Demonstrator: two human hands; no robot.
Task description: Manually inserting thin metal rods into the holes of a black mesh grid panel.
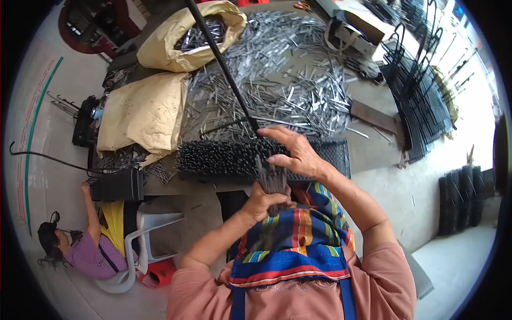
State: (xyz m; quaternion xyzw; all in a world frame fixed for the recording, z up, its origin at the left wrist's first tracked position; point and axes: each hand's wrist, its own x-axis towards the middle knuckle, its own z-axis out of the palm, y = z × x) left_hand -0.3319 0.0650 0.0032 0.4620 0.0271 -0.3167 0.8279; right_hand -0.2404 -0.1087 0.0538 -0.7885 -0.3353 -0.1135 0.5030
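My left hand (260,204) is closed around a bundle of thin metal strips (273,180), their ends pointing away from me. Just above it, my right hand (298,154) reaches over the near side of a long black rack (216,159). Its thumb and fingers are apart, and I see nothing between them. Closely packed strip ends stand up over the rack's left and middle parts. At its right end, the open mesh (336,154) shows. A long black rod (226,77) rises from the rack's middle, leaning to the far left.
Loose metal strips (314,96) cover the table beyond the rack. An open paper sack (160,45) and a flattened one (144,114) lie left. A box (357,32) and hooked black racks (421,101) stand right. Another person (98,250) sits left by a similar rack (114,185).
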